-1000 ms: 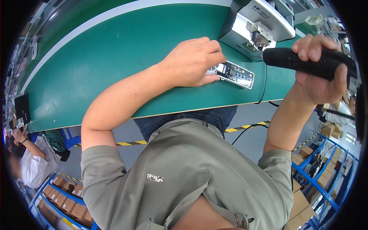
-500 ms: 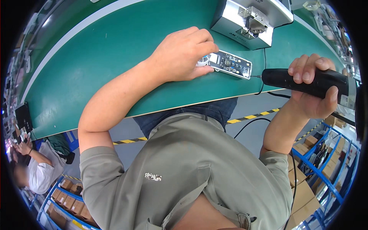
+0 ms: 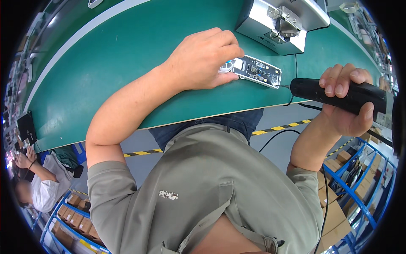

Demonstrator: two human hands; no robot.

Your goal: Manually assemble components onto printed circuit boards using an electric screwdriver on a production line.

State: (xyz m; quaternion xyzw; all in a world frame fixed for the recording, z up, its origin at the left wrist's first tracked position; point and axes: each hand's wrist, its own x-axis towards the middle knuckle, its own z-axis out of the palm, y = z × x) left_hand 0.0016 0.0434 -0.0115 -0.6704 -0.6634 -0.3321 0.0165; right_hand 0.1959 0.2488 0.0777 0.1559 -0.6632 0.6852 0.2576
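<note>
My left hand (image 3: pixel 207 57) grips one end of a narrow white device housing (image 3: pixel 264 83), with fingers along the far side and thumb along the near side. Inside the housing lies a dark circuit board (image 3: pixel 259 70) with small parts on it; a round part with a blue tint shows beside my fingertips. Wrapped round a black electric screwdriver (image 3: pixel 334 91), my right hand (image 3: pixel 347 95) holds the tool almost level, pointing left. Its thin bit (image 3: pixel 284 86) reaches the right end of the housing, at the near corner. Whether a screw sits under the tip is too small to tell.
A silver machine (image 3: pixel 270 27) with a metal fixture stands on the green table (image 3: pixel 127 55) beyond the device. A thin black cable (image 3: pixel 297 67) runs down from it. Shelves with cardboard boxes (image 3: pixel 338 220) stand behind on both sides. Another person (image 3: pixel 46 182) works at far left.
The whole view has shifted slightly, so the machine sits a little further right. Both hands keep their grips, and the bit stays at the housing's end.
</note>
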